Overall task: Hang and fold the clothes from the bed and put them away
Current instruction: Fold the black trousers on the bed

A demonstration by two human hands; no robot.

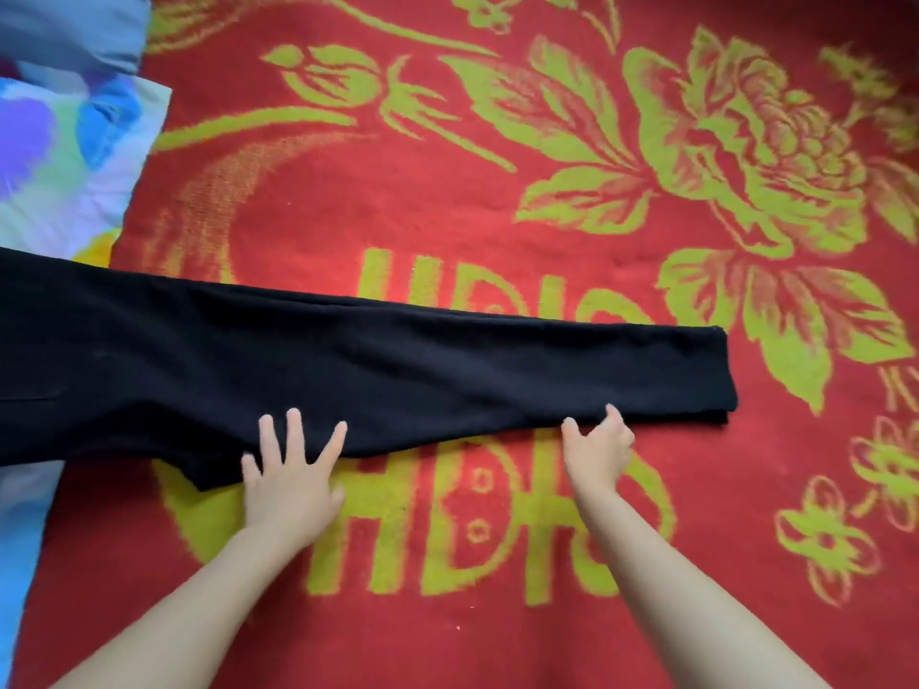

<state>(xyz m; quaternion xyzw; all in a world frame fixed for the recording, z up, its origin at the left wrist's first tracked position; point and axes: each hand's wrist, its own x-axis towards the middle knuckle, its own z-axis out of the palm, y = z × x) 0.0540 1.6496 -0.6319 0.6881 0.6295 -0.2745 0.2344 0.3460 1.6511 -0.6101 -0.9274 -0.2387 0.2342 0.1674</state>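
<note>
A pair of black trousers [348, 360] lies flat across the bed, legs stacked on each other, hems at the right and the wider top running out of the left edge of the view. My left hand [291, 469] presses on the near edge of the trousers with fingers straight and spread. My right hand [597, 447] is at the near edge further right, its fingers curled under the cloth and its thumb on top, pinching the edge.
The trousers lie on a red blanket [497, 216] with yellow-green flowers and letters. A pale bedsheet with blue and purple patches [59, 156] shows along the left side, and a blue cloth [69, 27] sits at the top left corner.
</note>
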